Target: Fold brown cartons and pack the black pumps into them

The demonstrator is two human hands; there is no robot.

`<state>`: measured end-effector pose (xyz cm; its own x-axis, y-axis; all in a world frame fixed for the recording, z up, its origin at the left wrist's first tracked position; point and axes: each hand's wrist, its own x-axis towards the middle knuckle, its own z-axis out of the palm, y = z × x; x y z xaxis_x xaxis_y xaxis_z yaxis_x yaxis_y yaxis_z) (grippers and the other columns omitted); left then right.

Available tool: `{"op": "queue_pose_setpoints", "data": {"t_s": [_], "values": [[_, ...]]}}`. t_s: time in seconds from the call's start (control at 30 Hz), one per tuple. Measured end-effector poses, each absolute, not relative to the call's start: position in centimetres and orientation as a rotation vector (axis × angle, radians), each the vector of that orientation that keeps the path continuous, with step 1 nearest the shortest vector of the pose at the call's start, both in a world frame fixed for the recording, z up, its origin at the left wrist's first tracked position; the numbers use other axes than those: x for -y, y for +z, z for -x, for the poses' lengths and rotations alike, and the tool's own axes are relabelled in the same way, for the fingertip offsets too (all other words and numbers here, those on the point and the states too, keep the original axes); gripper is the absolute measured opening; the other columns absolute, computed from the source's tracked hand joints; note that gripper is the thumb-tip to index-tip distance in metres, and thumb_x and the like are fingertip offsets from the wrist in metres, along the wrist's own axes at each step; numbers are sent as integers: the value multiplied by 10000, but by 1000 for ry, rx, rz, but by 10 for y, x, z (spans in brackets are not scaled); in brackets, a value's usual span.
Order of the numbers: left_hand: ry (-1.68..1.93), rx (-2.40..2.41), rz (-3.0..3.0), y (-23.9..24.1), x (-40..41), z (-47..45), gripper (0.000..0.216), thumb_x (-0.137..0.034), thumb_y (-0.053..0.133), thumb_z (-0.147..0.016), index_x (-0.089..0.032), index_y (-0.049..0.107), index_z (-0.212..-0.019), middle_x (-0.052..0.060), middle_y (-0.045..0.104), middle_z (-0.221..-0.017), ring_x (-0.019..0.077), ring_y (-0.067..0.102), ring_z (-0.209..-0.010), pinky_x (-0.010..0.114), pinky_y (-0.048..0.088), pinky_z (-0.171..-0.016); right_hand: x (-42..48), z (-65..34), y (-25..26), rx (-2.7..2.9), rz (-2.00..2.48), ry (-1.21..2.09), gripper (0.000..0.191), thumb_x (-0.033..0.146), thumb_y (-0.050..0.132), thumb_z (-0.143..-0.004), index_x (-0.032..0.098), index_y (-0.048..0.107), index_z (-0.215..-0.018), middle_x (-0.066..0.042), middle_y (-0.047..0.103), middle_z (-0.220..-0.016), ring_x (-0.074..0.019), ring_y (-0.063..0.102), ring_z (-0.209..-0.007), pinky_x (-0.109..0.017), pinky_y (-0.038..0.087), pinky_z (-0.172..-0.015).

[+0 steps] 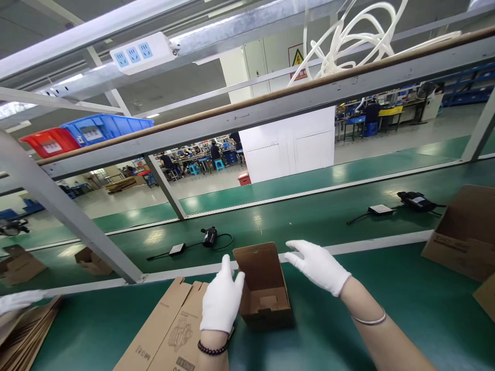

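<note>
An open cardboard box stands upright on the green work surface, its lid flap raised at the back and a small cardboard fold visible inside. My left hand, in a white glove, is at the box's left side with its fingers apart; whether the thumb touches the wall I cannot tell. To the right of the box, my right hand, gloved too, hovers with fingers spread and nothing in it. Flattened printed cartons lie beneath and left of my left wrist.
On the green belt behind lie a small black device with a cable and another black device. Open cardboard boxes stand at right. Another person's gloved hand rests by stacked cartons. A slanted metal post rises at left.
</note>
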<state>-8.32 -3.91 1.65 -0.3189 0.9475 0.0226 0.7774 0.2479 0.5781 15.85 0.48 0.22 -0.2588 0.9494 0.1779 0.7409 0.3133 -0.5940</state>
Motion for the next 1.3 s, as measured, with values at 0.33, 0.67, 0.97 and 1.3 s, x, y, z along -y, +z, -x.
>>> {"op": "queue_pose_setpoints", "data": {"t_s": [0.33, 0.67, 0.97, 1.3], "values": [[1104, -1645, -2071, 27, 84, 49, 517, -504, 493, -904, -266, 514, -1362, 105, 578, -1321, 280, 549, -1172, 419, 423, -1027, -30, -174, -25, 2200, 1691, 644, 410, 466, 442, -927, 194, 681, -1119, -111, 700, -1129, -306, 643, -1029, -408, 484, -874], [65, -1413, -2370, 43, 94, 32, 520, -440, 549, -870, -267, 481, -1356, 116, 578, -1276, 356, 523, -1114, 510, 443, -952, -125, -205, -80, 1892, 2242, 469, 472, 443, 544, -960, 189, 487, -1353, -125, 509, -1359, -273, 558, -1151, -501, 477, -956], [-149, -1222, -2387, 38, 78, 34, 576, -514, 449, -872, -213, 477, -1362, 174, 615, -1187, 373, 580, -988, 540, 457, -880, -167, -266, -91, 1692, 2372, 316, 328, 383, 570, -957, 166, 584, -1203, -100, 570, -1256, -243, 580, -1091, -463, 498, -925], [-63, -1378, -2188, 48, 91, 31, 579, -373, 572, -849, -304, 454, -1411, 118, 576, -1296, 382, 506, -1145, 547, 432, -953, -88, -308, -79, 1767, 2205, 492, 383, 505, 358, -977, 189, 570, -928, -70, 662, -857, -235, 641, -817, -359, 476, -774]]}}
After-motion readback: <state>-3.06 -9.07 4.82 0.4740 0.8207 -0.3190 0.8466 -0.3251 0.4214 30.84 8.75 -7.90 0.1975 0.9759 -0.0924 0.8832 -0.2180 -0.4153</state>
